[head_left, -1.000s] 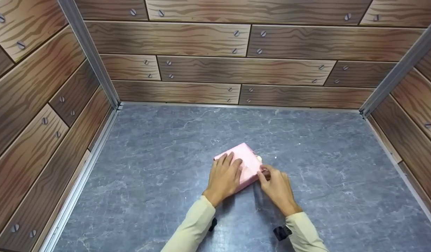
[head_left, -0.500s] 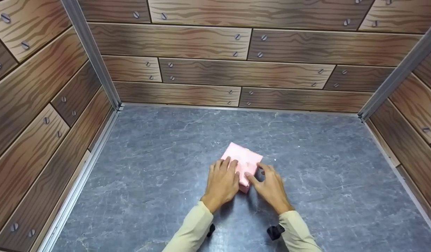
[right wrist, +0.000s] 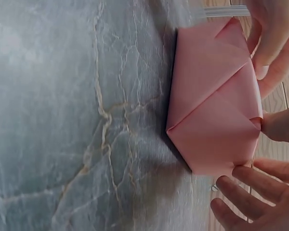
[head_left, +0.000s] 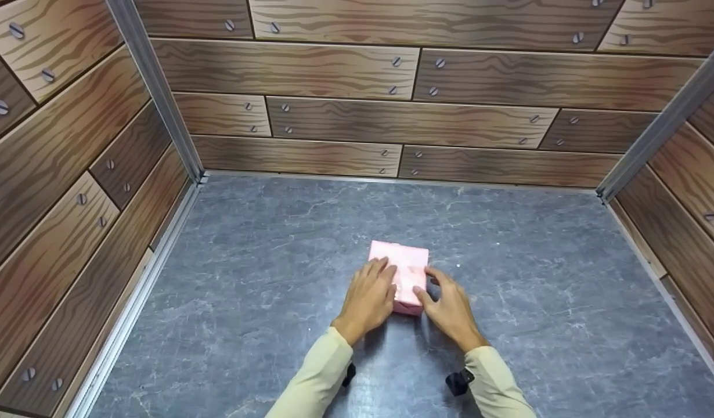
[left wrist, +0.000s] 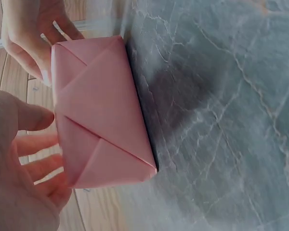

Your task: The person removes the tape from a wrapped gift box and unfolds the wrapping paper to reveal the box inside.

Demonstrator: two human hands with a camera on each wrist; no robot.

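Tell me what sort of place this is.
Probably a small indoor booth or staged work area: plank-patterned walls on three sides, metal strips up the corners, and a grey marbled surface between them.

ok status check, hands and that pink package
Left hand on left part of pink package, right hand touching its right edge. Folded end on the near side. No obstacle visible around it.
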